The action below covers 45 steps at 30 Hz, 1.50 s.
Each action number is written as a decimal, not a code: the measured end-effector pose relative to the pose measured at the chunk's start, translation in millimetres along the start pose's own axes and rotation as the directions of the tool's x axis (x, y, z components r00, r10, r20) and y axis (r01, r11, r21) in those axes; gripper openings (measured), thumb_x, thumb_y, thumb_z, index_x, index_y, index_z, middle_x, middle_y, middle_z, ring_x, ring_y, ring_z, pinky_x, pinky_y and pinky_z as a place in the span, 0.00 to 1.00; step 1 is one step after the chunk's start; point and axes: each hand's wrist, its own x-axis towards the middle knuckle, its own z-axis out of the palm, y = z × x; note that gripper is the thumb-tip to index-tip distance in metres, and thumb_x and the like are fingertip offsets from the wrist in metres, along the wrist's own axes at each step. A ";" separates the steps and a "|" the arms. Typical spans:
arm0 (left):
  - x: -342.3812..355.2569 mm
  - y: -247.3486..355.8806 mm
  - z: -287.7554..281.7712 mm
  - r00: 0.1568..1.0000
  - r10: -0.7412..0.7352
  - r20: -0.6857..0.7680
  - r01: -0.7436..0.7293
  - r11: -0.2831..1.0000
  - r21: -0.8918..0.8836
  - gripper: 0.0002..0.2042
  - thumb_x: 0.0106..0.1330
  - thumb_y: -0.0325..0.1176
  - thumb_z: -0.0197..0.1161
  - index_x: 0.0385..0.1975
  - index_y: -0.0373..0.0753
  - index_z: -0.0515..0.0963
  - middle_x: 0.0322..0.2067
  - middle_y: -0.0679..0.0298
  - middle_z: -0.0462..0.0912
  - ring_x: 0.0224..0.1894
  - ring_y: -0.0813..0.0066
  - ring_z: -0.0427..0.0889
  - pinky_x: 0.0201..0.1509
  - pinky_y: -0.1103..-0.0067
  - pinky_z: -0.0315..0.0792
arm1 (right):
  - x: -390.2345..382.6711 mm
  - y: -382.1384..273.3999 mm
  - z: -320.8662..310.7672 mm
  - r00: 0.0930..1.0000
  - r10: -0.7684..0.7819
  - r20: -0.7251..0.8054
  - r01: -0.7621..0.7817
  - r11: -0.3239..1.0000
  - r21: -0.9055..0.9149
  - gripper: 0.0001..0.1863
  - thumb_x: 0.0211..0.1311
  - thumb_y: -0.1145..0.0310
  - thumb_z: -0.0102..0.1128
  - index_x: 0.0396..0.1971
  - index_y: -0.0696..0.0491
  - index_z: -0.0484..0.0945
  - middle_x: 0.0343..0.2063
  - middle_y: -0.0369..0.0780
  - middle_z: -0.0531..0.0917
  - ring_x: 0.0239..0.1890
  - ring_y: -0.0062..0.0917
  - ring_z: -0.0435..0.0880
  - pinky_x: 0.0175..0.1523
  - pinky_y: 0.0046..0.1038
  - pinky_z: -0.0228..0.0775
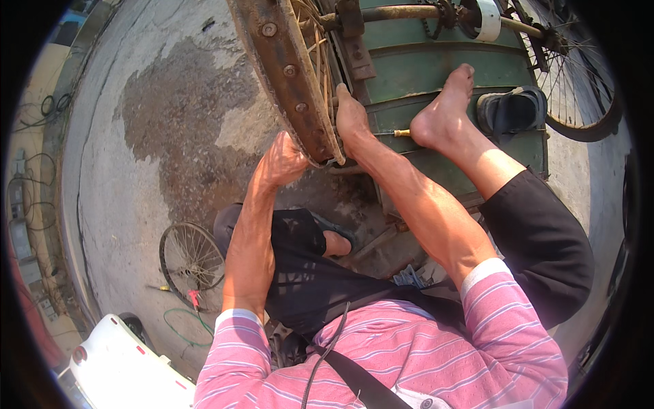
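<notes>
A large rusty wheel rim (286, 65) with rivet heads along it stands above my hands, its spokes on its right side. My left hand (286, 155) is closed on the rim's lower left edge, its fingertips hidden behind it. My right hand (352, 119) grips the rim's right side, thumb upward beside the spokes. My bare right foot (446, 112) rests on a green metal panel (395, 61), near a thin rod with a brass-coloured end (402, 133) and a dark slipper (511, 109).
An axle (388, 12) crosses the top toward a spoked wheel (572, 82). A smaller wheel (187, 255) lies lower left on stained concrete (122, 191), near a green hose (180, 320) and a white plastic body (129, 361). Cables (30, 184) run along the far left.
</notes>
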 end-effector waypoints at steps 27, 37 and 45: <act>3.9 1.9 10.6 0.968 0.180 -0.174 -0.190 0.981 -0.039 0.09 0.68 0.29 0.69 0.45 0.35 0.88 0.35 0.61 0.92 0.34 0.70 0.85 0.41 0.68 0.80 | 0.2 3.2 -6.4 0.993 -0.121 0.014 0.121 0.971 -0.204 0.36 0.76 0.39 0.49 0.51 0.63 0.84 0.47 0.54 0.88 0.54 0.48 0.85 0.62 0.42 0.71; 5.6 9.7 -2.4 0.997 -0.070 0.025 0.074 0.966 -0.246 0.16 0.66 0.38 0.71 0.51 0.38 0.87 0.42 0.58 0.91 0.44 0.66 0.87 0.50 0.66 0.80 | -80.2 -25.7 -57.5 0.958 -0.173 0.228 0.261 0.857 -0.445 0.35 0.74 0.41 0.54 0.52 0.64 0.82 0.44 0.57 0.88 0.51 0.46 0.87 0.59 0.43 0.74; 9.8 -39.5 1.8 0.999 -0.046 0.026 0.049 0.990 -0.131 0.17 0.68 0.36 0.67 0.54 0.40 0.87 0.52 0.56 0.90 0.52 0.61 0.87 0.57 0.66 0.79 | -104.1 -29.1 -56.5 0.915 -0.303 0.267 0.400 0.773 -0.493 0.32 0.73 0.43 0.58 0.47 0.64 0.83 0.40 0.57 0.89 0.48 0.50 0.89 0.55 0.45 0.77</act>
